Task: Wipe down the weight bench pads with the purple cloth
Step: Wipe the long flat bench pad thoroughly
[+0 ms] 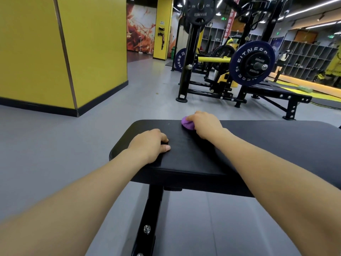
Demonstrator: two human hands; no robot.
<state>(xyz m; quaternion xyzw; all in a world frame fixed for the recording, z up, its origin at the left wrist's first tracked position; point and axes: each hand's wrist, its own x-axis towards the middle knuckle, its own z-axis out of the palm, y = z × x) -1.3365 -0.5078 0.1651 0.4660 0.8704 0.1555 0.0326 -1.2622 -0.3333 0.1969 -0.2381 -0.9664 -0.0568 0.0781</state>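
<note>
A black padded weight bench pad [258, 145] stretches across the view in front of me, on a black metal leg [147, 218]. My right hand [204, 124] grips a bunched purple cloth [186, 123] and holds it against the far edge of the pad. Only part of the cloth shows past my fingers. My left hand [150, 145] rests on the pad near its left end, with its fingers curled under and nothing in it.
Grey floor lies left of and under the bench. A yellow pillar [60, 52] stands at the left. Behind the bench are a black rack [190, 61] with a loaded barbell plate [251, 62] and another flat bench [282, 93].
</note>
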